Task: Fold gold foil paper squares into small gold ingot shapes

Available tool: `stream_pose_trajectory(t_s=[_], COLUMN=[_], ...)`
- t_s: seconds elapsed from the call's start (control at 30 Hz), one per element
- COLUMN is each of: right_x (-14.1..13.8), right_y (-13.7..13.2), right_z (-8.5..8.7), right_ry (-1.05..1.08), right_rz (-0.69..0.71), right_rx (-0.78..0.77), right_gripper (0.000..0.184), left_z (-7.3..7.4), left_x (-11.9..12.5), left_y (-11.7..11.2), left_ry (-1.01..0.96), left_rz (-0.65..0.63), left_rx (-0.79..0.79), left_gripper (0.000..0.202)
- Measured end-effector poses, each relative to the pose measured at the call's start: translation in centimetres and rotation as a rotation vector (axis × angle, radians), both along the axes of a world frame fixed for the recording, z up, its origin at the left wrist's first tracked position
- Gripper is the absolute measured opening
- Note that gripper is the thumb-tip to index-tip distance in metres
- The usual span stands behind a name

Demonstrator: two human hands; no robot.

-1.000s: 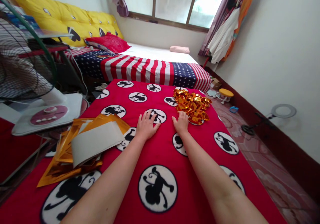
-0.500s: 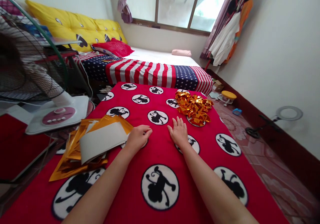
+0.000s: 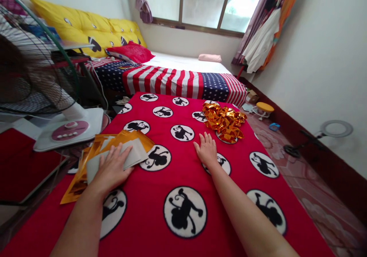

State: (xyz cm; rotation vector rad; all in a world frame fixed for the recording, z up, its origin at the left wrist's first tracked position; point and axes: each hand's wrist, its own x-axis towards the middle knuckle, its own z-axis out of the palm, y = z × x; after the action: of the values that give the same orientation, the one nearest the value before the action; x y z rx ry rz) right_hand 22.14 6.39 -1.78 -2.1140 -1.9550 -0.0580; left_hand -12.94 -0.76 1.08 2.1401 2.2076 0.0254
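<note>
My left hand (image 3: 113,169) lies with fingers spread over a loose stack of foil paper sheets (image 3: 136,150), on the left of the red cloth (image 3: 183,165). The top sheet shows a pale grey side, while shiny gold-orange sheets stick out beneath it. My right hand (image 3: 207,149) rests flat on the cloth, fingers apart and holding nothing. Beyond its fingertips, to the right, sits a heap of folded gold foil pieces (image 3: 223,121). The cloth carries black monkey figures in white circles.
A white fan (image 3: 71,125) stands left of the covered table. Behind lies a bed (image 3: 166,81) with a striped, starred cover and a red pillow (image 3: 130,53). To the right on the floor are a yellow-topped stool (image 3: 265,107) and a ring light (image 3: 336,128).
My left hand has moved left from the middle of the cloth onto the foil paper stack, and its fingers have spread. My right hand has stayed in about the same place.
</note>
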Motion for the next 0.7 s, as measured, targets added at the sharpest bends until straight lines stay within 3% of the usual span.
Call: stream_pose_trajectory(t_s=[0.23,0.33,0.47,0.63,0.7], right_x=[0.0,0.1,0.1,0.1,0.2], right_y=[0.0,0.0,0.0,0.0,0.0], right_z=[0.0,0.0,-0.1,-0.2,-0.2], right_ry=[0.019,0.024,0.027,0.029,0.029], right_rz=[0.003,0.002,0.007,0.009,0.008], right_rx=[0.005,0.012,0.020,0.018,0.022], right_gripper=[0.058,0.058,0.058,0.058,0.058], left_z=[0.0,0.8,3.0,7.3,8.5], left_x=[-0.4,-0.9,-1.2,-3.0,-4.5], left_y=[0.1,0.2,0.0,-0.3,0.2], left_ry=[-0.087,-0.159,-0.058,0.033,-0.019], left_rz=[-0.094,-0.042,0.193,0.415,0.397], left_rx=[0.179,0.260,0.249,0.412,0.463], left_gripper=[0.056,0.048,0.048,0.053,0.062])
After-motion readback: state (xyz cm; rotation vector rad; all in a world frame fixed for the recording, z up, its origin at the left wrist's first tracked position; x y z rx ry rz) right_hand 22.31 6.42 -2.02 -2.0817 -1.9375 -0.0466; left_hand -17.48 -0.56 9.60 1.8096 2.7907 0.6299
